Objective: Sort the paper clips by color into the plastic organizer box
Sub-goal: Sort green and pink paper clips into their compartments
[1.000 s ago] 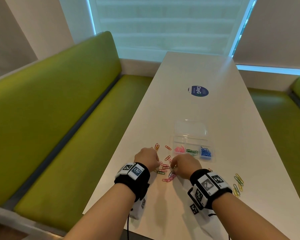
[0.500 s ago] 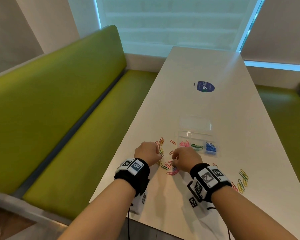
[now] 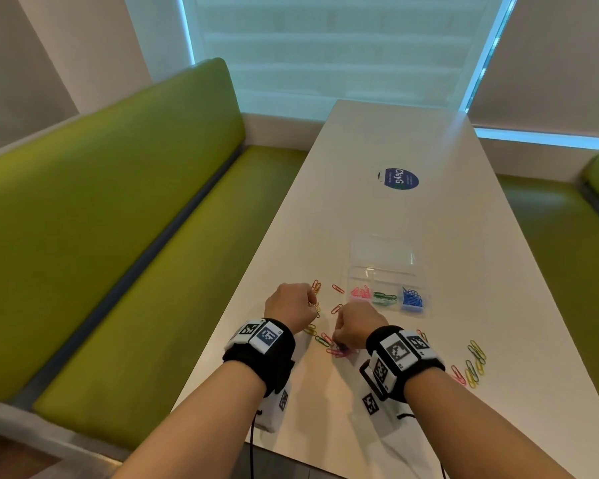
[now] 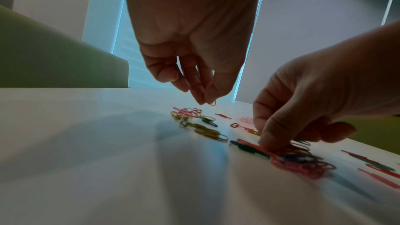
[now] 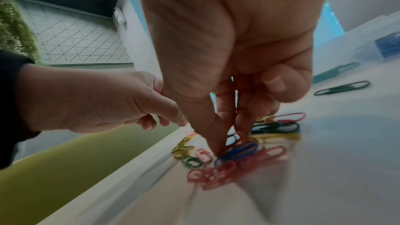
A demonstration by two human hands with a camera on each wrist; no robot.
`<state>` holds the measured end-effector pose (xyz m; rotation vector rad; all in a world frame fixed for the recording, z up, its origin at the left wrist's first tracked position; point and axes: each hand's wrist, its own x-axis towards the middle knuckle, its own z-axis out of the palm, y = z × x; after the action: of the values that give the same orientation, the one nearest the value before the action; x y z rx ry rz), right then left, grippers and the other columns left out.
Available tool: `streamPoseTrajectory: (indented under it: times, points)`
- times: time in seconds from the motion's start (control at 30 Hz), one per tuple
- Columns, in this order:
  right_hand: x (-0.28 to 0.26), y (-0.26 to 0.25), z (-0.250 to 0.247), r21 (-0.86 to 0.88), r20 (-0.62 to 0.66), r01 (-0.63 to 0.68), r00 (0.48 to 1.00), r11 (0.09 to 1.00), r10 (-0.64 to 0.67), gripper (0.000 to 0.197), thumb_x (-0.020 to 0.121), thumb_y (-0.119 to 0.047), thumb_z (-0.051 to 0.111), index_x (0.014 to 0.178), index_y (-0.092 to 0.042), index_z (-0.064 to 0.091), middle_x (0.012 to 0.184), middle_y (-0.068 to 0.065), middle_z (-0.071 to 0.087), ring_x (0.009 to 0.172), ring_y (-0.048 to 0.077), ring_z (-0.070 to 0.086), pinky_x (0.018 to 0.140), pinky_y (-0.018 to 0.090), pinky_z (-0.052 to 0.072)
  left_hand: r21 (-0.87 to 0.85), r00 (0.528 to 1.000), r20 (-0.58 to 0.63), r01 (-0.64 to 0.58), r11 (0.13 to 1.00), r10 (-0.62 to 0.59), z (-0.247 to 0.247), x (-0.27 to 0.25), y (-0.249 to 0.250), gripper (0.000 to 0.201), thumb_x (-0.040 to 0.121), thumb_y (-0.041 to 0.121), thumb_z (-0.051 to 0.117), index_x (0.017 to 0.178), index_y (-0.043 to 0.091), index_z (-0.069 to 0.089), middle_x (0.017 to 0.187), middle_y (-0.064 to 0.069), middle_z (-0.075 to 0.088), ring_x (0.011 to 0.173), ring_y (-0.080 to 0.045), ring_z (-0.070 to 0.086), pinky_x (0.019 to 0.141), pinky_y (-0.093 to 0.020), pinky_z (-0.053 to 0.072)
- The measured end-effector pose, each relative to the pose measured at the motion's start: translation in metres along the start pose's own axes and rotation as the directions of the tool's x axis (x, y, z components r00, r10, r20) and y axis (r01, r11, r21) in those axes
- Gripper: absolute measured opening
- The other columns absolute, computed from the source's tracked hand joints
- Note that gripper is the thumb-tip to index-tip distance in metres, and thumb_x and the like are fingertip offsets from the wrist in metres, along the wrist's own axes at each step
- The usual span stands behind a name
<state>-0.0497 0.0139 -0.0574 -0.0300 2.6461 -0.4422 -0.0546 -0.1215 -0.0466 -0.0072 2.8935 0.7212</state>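
Observation:
A clear plastic organizer box (image 3: 377,275) lies open on the white table, its front compartments holding pink clips (image 3: 360,292), green clips (image 3: 382,297) and blue clips (image 3: 411,299). Loose clips of mixed colours (image 3: 325,338) lie in front of it, between my hands. My left hand (image 3: 312,305) (image 4: 205,100) hovers just above the table and pinches a thin yellowish clip (image 4: 213,103). My right hand (image 3: 339,345) (image 5: 227,143) reaches down into a tangle of pink and red clips, thumb and fingers closing on a blue clip (image 5: 238,151).
The box's clear lid (image 3: 381,250) lies flat behind it. More yellow, green and pink clips (image 3: 472,363) are scattered at my right. A round blue sticker (image 3: 397,178) sits farther up the table. Green benches (image 3: 118,236) run along both sides, and the left table edge is near my left hand.
The head view has shifted a little. Both hands stay over the loose clips, and my right hand's fingertips have settled lower into the pink pile.

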Motion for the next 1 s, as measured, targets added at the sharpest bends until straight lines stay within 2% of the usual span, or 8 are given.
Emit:
streamPoseTrajectory:
  times: [0.1,0.2,0.27,0.33,0.37,0.6,0.8,1.0]
  points:
    - [-0.003,0.003,-0.001,0.018,0.007,0.003,1.0,1.0,-0.003,0.016,0.084,-0.021,0.063,0.091,-0.008,0.07,0.096,0.007,0.07,0.091,0.019,0.065,0.085,0.034,0.056,-0.004,1.0,-0.003,-0.015,1.0,0.015,-0.001,0.002,0.006,0.021,0.086,0.019,0.055,0.103,0.022,0.067,0.108,0.001,0.067,0.104,-0.019,0.06,0.084,-0.03,0.049]
    - [-0.006,0.01,-0.007,0.069,-0.031,0.035,0.999,0.997,-0.033,0.01,0.084,-0.018,0.063,0.075,-0.016,0.067,0.098,0.005,0.071,0.093,0.016,0.064,0.087,0.031,0.055,-0.011,0.999,-0.011,-0.037,0.999,0.036,0.0,0.005,0.012,0.022,0.087,0.018,0.054,0.104,0.022,0.067,0.109,0.001,0.067,0.105,-0.019,0.059,0.085,-0.03,0.048]
    - [-0.007,0.018,-0.014,0.146,-0.083,0.055,0.996,0.988,-0.043,0.008,0.086,-0.016,0.063,0.089,-0.017,0.069,0.108,0.003,0.068,0.1,0.015,0.062,0.093,0.03,0.051,-0.015,0.999,-0.017,-0.051,0.999,0.051,0.001,0.007,0.016,0.022,0.088,0.019,0.054,0.106,0.022,0.067,0.108,0.0,0.067,0.104,-0.019,0.059,0.085,-0.03,0.048]
    - [-0.007,0.027,-0.022,0.184,-0.163,0.069,0.986,0.981,-0.038,0.024,0.089,-0.017,0.06,0.112,-0.014,0.066,0.12,0.002,0.064,0.11,0.016,0.058,0.1,0.028,0.045,-0.02,0.997,-0.023,-0.069,0.997,0.069,0.003,0.01,0.021,0.022,0.09,0.02,0.054,0.108,0.022,0.066,0.109,0.0,0.067,0.104,-0.019,0.059,0.086,-0.031,0.049]
    - [-0.007,0.031,-0.027,0.205,-0.2,0.068,0.98,0.976,-0.026,0.027,0.091,-0.017,0.058,0.116,-0.014,0.065,0.123,0.002,0.063,0.112,0.016,0.057,0.102,0.028,0.044,-0.024,0.996,-0.027,-0.081,0.996,0.08,0.005,0.011,0.024,0.022,0.09,0.02,0.054,0.109,0.022,0.067,0.109,0.0,0.067,0.105,-0.019,0.059,0.087,-0.031,0.049]
    - [-0.009,0.056,-0.055,0.203,-0.334,0.017,0.941,0.979,0.053,0.016,0.088,-0.018,0.057,0.095,-0.019,0.071,0.105,-0.001,0.069,0.098,0.016,0.062,0.088,0.029,0.05,-0.045,0.989,-0.041,-0.143,0.989,0.141,0.014,0.026,0.061,0.023,0.093,0.026,0.053,0.111,0.025,0.067,0.113,-0.007,0.061,0.103,-0.022,0.059,0.088,-0.032,0.047]
    - [-0.011,0.065,-0.058,0.215,-0.356,0.011,0.932,0.977,0.067,0.016,0.089,-0.018,0.056,0.095,-0.017,0.072,0.105,-0.001,0.069,0.099,0.016,0.061,0.088,0.03,0.05,-0.023,0.991,-0.002,-0.136,0.99,0.136,0.022,0.035,0.073,0.025,0.094,0.026,0.052,0.114,0.026,0.066,0.118,-0.006,0.059,0.103,-0.022,0.06,0.091,-0.032,0.047]
    - [-0.007,0.062,-0.058,0.247,-0.351,0.007,0.933,0.969,0.082,0.016,0.087,-0.017,0.058,0.095,-0.018,0.072,0.104,-0.001,0.069,0.098,0.016,0.062,0.087,0.031,0.051,-0.049,0.991,-0.077,-0.117,0.992,0.113,0.016,0.035,0.061,0.024,0.094,0.027,0.051,0.113,0.024,0.065,0.113,-0.004,0.063,0.106,-0.02,0.057,0.089,-0.03,0.045]
